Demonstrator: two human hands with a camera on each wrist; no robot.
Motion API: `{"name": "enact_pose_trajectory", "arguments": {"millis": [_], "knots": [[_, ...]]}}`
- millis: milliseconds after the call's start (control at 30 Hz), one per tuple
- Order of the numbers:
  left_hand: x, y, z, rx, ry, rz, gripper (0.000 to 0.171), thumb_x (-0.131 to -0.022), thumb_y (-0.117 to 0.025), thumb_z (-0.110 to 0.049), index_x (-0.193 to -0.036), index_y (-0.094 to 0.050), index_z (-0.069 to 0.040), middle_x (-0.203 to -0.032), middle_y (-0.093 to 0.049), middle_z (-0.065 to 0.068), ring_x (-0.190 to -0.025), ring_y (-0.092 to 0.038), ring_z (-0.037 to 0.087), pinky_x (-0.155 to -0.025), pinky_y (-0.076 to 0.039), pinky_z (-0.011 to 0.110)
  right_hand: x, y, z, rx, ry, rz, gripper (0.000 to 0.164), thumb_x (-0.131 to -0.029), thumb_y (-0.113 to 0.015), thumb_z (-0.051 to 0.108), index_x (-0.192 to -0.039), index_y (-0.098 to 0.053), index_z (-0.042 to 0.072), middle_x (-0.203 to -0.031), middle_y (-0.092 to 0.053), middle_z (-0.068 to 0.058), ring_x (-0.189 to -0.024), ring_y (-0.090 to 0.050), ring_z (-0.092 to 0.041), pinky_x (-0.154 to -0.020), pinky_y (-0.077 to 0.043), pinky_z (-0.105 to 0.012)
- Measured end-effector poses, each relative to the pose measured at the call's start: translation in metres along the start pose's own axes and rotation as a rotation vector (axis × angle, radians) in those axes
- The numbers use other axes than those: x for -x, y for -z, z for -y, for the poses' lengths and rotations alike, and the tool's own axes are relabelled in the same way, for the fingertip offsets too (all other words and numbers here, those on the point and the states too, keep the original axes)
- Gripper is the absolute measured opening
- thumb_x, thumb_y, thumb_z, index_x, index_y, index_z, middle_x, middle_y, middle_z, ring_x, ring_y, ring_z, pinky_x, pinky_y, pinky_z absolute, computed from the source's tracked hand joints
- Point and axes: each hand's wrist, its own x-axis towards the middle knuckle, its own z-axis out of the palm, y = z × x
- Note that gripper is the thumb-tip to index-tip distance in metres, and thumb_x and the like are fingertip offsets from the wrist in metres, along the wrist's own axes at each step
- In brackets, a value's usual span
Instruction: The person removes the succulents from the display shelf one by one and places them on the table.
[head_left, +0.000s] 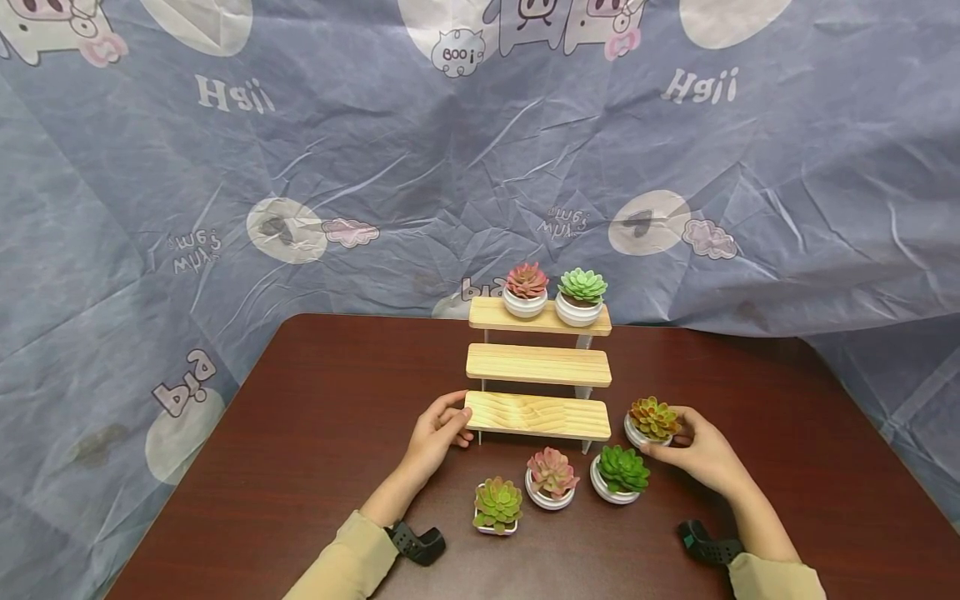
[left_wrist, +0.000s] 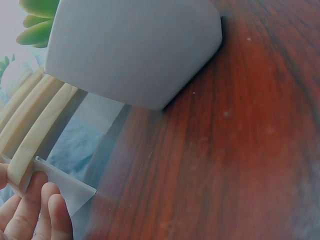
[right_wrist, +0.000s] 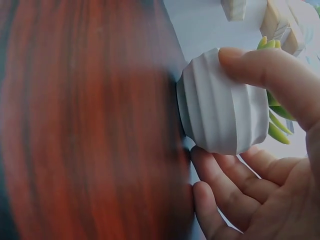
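Observation:
A three-tier wooden display stand (head_left: 536, 415) with clear side supports stands on the table. My left hand (head_left: 438, 429) pinches the left end of its lowest board (left_wrist: 37, 132), thumb on top and fingers beneath. At the stand's right, my right hand (head_left: 697, 450) grips a potted succulent (head_left: 652, 419) with orange-green leaves. Its white ribbed pot (right_wrist: 220, 110) sits between thumb and fingers, its base right at the tabletop. On the top board are a red succulent (head_left: 526, 290) and a pale green one (head_left: 581, 297), both in white pots.
Before the stand are a yellow-green succulent (head_left: 498, 505) in a squarish pot, a pink one (head_left: 551, 478) and a dark green one (head_left: 619, 475) close to my right hand. The dark wood table (head_left: 352, 367) meets a blue printed cloth (head_left: 420, 183) behind.

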Motion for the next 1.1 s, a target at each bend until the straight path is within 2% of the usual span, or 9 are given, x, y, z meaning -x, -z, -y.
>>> {"name": "enact_pose_trajectory", "arguments": {"millis": [133,400,500,667,733,1000,1100], "knots": [[0.000,0.000,-0.001,0.000,0.004,0.000,0.040,-0.096,-0.053,-0.009,-0.133,-0.045,0.006,-0.089,-0.065,0.012,-0.075,-0.060,0.043,-0.065,-0.055,0.034,0.000,0.001,0.002,-0.012,0.012,0.022,0.075,-0.078,-0.077,0.031,-0.130,-0.040,-0.009,-0.116,-0.054,-0.024,-0.103,-0.057,-0.040,-0.083,-0.050,-0.047],[0.000,0.000,-0.001,0.000,0.008,0.000,0.041,-0.097,-0.053,-0.009,-0.134,-0.044,0.006,-0.089,-0.065,0.012,-0.075,-0.060,0.041,-0.065,-0.055,0.034,0.001,0.008,0.009,-0.042,0.007,0.064,0.078,-0.078,-0.078,0.030,-0.133,-0.037,-0.008,-0.118,-0.053,-0.024,-0.103,-0.059,-0.037,-0.074,-0.052,-0.030],[0.000,0.000,0.000,0.000,0.009,-0.001,0.041,-0.097,-0.053,-0.009,-0.134,-0.044,0.006,-0.088,-0.065,0.011,-0.077,-0.059,0.045,-0.065,-0.055,0.033,0.002,0.011,0.013,-0.032,0.015,0.066,0.081,-0.079,-0.077,0.031,-0.136,-0.034,-0.007,-0.121,-0.051,-0.026,-0.104,-0.058,-0.038,-0.075,-0.052,-0.034],[0.001,0.001,0.000,0.002,0.004,-0.004,0.041,-0.097,-0.053,-0.009,-0.133,-0.044,0.006,-0.087,-0.065,0.009,-0.077,-0.058,0.046,-0.065,-0.056,0.035,0.003,0.015,0.018,-0.040,0.029,0.068,0.087,-0.079,-0.076,0.032,-0.140,-0.029,-0.007,-0.132,-0.041,-0.029,-0.112,-0.050,-0.045,-0.086,-0.048,-0.051],[0.001,0.001,0.001,0.000,0.003,-0.003,0.041,-0.097,-0.053,-0.009,-0.133,-0.044,0.006,-0.087,-0.064,0.007,-0.076,-0.059,0.044,-0.066,-0.056,0.035,0.003,0.016,0.019,-0.048,0.034,0.069,0.087,-0.079,-0.076,0.032,-0.141,-0.028,-0.007,-0.136,-0.037,-0.029,-0.115,-0.047,-0.047,-0.089,-0.045,-0.055],[0.000,0.000,0.000,0.002,0.011,0.001,0.041,-0.097,-0.053,-0.010,-0.134,-0.044,0.005,-0.086,-0.064,0.006,-0.077,-0.059,0.044,-0.066,-0.056,0.035,0.003,0.018,0.028,-0.046,0.059,0.058,0.088,-0.078,-0.077,0.032,-0.141,-0.028,-0.006,-0.136,-0.037,-0.031,-0.115,-0.046,-0.050,-0.090,-0.043,-0.058],[0.000,0.000,0.000,0.000,0.014,0.002,0.041,-0.097,-0.053,-0.010,-0.134,-0.045,0.005,-0.086,-0.064,0.006,-0.075,-0.061,0.038,-0.066,-0.056,0.035,0.003,0.019,0.035,-0.049,0.076,0.047,0.087,-0.078,-0.078,0.030,-0.141,-0.029,-0.006,-0.134,-0.038,-0.031,-0.115,-0.046,-0.050,-0.090,-0.042,-0.059]]}}
